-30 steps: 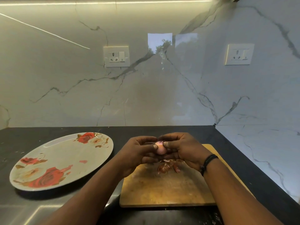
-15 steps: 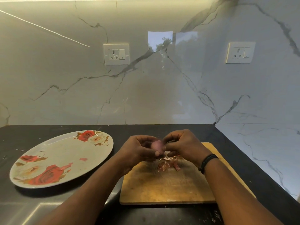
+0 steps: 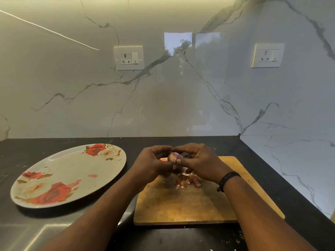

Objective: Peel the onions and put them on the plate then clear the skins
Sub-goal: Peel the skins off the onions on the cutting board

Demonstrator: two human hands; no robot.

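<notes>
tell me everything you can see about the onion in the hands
The onion is small and roundish, pale pink with a purplish patch on its upper right, and looks mostly peeled and smooth. Both hands hold it in the air above the far end of the wooden cutting board: the left hand cups it from the left, and the right hand pinches it, thumb on its front. Fingers hide much of it.
</notes>
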